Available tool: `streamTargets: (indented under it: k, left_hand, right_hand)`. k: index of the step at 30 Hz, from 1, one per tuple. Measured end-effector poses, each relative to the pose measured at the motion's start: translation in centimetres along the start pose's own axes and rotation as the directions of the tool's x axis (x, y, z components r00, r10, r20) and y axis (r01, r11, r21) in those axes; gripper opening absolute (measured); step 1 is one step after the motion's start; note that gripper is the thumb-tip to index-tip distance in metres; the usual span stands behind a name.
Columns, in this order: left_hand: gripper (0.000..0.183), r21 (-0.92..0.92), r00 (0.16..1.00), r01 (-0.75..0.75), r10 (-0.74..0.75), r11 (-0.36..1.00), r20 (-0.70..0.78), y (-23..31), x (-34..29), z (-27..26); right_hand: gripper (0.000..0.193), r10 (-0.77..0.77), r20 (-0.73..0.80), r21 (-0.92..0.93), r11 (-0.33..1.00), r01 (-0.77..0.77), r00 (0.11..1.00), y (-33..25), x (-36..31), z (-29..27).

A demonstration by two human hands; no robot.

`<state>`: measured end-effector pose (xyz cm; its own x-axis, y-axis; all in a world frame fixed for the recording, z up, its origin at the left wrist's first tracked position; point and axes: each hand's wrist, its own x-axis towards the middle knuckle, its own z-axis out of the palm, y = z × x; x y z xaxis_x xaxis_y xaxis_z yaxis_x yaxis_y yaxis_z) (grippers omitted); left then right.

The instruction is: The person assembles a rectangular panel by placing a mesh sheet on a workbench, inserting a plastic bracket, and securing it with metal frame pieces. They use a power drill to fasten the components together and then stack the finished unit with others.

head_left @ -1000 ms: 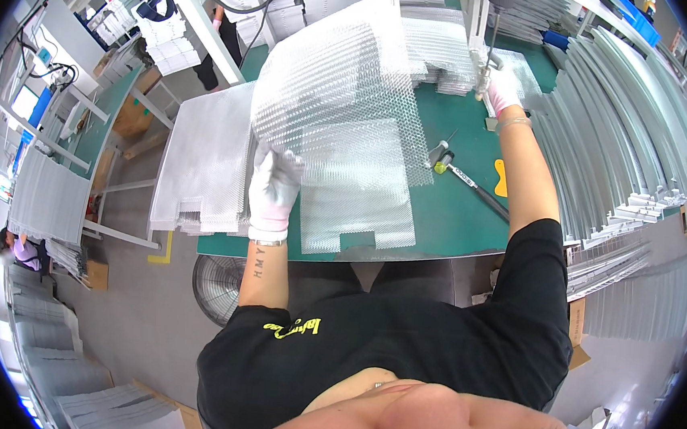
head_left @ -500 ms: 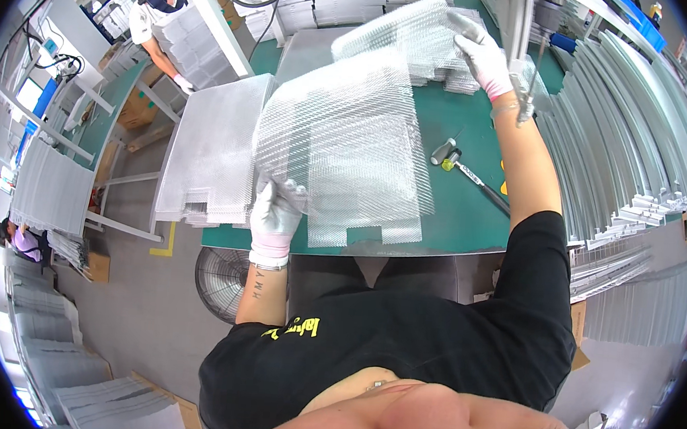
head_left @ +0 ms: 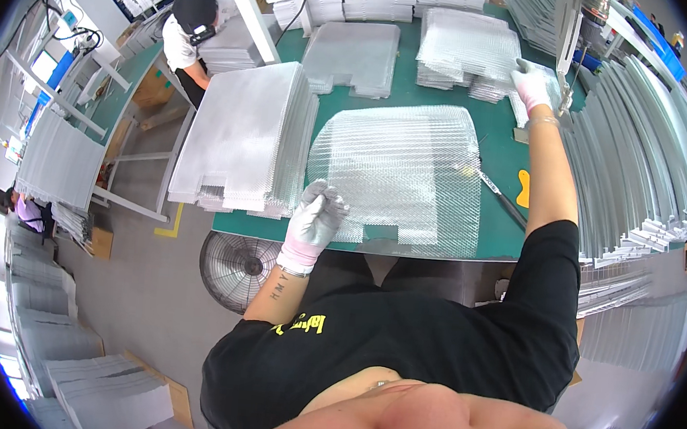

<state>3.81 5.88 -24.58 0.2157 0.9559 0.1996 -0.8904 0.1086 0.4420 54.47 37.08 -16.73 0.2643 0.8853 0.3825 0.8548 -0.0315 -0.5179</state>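
Note:
A translucent mesh sheet (head_left: 455, 183), notched at its near edge, lies over other mesh on the green table in front of me. At its near left corner, my gloved left hand (head_left: 316, 219) has loosely curled fingers, slightly apart, with nothing visible gripped. My gloved right hand (head_left: 533, 88) reaches to the far right, fingers extended beside the right edge of a mesh stack (head_left: 466, 47); contact there is unclear. Another tall stack of mesh sheets (head_left: 237, 125) stands left of my left hand. Behind the middle sheet is a flatter mesh pile (head_left: 352, 54).
A dark-handled tool (head_left: 506, 203) lies partly under the mesh, near a yellow piece (head_left: 524, 188). Long metal strips (head_left: 638, 157) crowd the right side. A post (head_left: 246, 13) rises at the back left; a co-worker (head_left: 193, 21) bends beyond it. A floor fan (head_left: 238, 267) stands below the table's front edge.
The mesh raised between my hands has come down flat onto the table, covering part of the tools. My left hand moved right; my right hand moved right and slightly down. The co-worker leaned in.

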Motion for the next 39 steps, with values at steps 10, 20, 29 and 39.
streamTargets:
  k: [10,20,29,39]
  left_hand:
    - [0.034,0.34,0.957,-0.132,0.21,0.931,-0.202,-0.4,-2.4,0.8]
    - [0.06,0.897,0.921,0.343,0.288,-0.278,-0.263,0.9,-2.8,3.6]
    - [0.063,0.845,0.951,0.286,0.243,-0.452,-0.191,-0.5,-1.7,0.1]
    - [0.064,0.818,0.942,0.322,0.245,-0.476,-0.229,-1.1,-1.8,-1.6]
  right_hand:
    - [0.099,-0.324,0.483,0.829,0.468,-0.306,0.813,-14.1,-27.8,-8.2]
    - [0.078,-0.127,0.199,0.323,0.945,0.057,0.972,-16.7,-35.6,-1.9]
    - [0.066,-0.112,0.273,0.18,0.982,0.064,0.955,-13.9,-35.9,2.6]
    - [0.048,-0.231,0.209,0.112,0.971,0.212,0.95,-13.1,-36.8,4.1]
